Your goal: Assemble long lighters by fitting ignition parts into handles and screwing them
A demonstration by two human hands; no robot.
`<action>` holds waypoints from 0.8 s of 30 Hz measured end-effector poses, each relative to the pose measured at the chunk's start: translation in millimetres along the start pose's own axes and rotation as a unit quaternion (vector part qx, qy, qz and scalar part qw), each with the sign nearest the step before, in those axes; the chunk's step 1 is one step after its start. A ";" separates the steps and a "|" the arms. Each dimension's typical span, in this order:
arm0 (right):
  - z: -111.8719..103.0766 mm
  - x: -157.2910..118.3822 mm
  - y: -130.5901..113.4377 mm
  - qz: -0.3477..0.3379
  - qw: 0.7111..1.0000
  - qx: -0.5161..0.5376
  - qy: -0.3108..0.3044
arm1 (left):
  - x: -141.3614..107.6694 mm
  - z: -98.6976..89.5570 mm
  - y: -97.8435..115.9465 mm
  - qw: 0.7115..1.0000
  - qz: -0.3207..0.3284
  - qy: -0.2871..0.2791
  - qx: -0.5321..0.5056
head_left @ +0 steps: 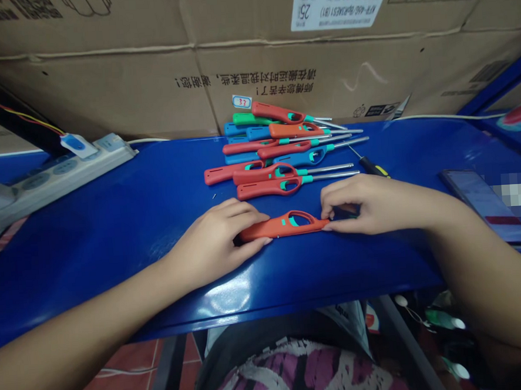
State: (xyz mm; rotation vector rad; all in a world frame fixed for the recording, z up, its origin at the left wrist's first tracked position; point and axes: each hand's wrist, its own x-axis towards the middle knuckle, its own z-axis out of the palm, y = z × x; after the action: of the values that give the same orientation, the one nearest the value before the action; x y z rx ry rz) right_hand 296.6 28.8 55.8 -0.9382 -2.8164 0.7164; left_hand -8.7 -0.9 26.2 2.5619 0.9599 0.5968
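An orange lighter body (284,224) with a teal trigger lies lengthwise between my hands, near the front of the blue table. My left hand (223,235) is closed round its thick left end. The thumb and fingertips of my right hand (353,207) pinch the narrow right end, where no metal tube shows. Just behind, a pile of red, blue, green and orange lighters (277,173) has metal tubes pointing right.
A black and yellow screwdriver (373,167) lies right of the pile, with a phone (486,205) farther right. A white power strip (56,178) runs along the left. Behind the blue table (162,177) stands a large cardboard box (126,91).
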 end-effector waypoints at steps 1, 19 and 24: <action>0.1 0.1 -0.5 0.000 1.000 -0.003 -0.002 | -0.1 0.0 0.0 1.000 0.001 -0.002 0.001; 18.3 10.1 -14.6 -0.013 0.981 -0.194 0.027 | -5.5 6.7 6.1 0.957 0.097 -0.019 0.273; 22.3 14.6 -12.6 -0.054 0.962 -0.258 0.074 | -4.2 7.3 -4.9 0.972 0.113 -0.007 0.208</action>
State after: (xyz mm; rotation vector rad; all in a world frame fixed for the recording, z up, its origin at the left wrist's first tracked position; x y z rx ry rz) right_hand 272.9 19.4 40.9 -0.8384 -2.9340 -0.1137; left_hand -10.6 -1.4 16.6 3.0725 0.8696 0.4742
